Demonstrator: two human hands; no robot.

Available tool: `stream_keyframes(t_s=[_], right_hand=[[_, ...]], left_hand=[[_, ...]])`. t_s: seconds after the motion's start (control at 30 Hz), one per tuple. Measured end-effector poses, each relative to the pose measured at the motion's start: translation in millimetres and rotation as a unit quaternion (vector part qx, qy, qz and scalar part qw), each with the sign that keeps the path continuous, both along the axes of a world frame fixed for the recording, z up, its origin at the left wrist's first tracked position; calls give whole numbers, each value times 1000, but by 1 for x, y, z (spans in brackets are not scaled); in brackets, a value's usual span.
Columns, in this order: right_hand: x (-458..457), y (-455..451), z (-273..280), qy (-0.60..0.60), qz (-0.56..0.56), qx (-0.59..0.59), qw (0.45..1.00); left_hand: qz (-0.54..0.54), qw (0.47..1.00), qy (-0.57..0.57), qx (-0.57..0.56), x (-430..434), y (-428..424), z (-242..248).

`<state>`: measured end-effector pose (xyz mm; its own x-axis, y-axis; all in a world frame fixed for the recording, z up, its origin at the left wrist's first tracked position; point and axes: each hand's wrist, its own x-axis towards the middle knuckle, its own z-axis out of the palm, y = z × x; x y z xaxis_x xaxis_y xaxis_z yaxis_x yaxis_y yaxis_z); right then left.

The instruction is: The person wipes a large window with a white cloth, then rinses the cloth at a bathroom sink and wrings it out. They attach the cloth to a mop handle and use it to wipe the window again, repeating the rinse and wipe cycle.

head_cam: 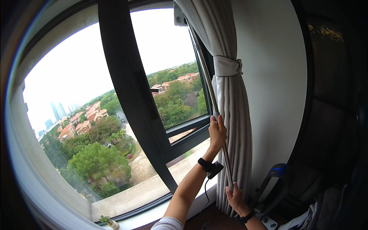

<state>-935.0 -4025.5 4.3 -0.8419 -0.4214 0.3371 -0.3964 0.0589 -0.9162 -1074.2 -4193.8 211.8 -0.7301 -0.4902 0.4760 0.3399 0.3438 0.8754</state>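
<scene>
Both of my hands are wrapped around a telescopic metal pole (207,73), which slants up along the right side of the window. My left hand (217,133) grips it higher up, just below a grey collar. Near the pole's lower end, my right hand (235,198) holds it in front of the curtain. At the top, the pole meets a flat light-grey head (179,17) with dark oval openings, against the upper glass; the curtain partly hides it. The casement window sash (184,126) is tilted slightly out of its dark frame (126,72).
A grey tied curtain (234,115) hangs beside the pole. A small potted plant (113,223) stands on the white sill (135,220). From my left wrist's strapped device (214,169) a black cable dangles. Dark equipment with a blue trim (273,178) stands at lower right.
</scene>
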Motion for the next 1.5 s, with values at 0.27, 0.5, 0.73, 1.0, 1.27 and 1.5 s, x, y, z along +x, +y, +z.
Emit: stream_keyframes(t_s=[0.27, 0.5, 0.73, 1.0, 1.27, 1.5], right_hand=[[9, 15, -16, 66, 16, 51, 996], [22, 21, -18, 73, 0, 41, 996], [9, 29, -8, 77, -55, 16, 995], [3, 27, 14, 36, -73, -14, 997], [-10, 17, 13, 25, -89, 3, 996], [22, 26, -15, 37, -48, 77, 995]], left_hand=[[-7, 991, 118, 58, 65, -3, -7], [16, 992, 100, 77, 73, 2, -13], [-2, 996, 88, 21, 36, 10, -12], [24, 994, 35, -105, -31, 20, 3], [2, 998, -30, -63, -45, 17, 3], [-6, 1000, 15, -19, 24, 18, -18]])
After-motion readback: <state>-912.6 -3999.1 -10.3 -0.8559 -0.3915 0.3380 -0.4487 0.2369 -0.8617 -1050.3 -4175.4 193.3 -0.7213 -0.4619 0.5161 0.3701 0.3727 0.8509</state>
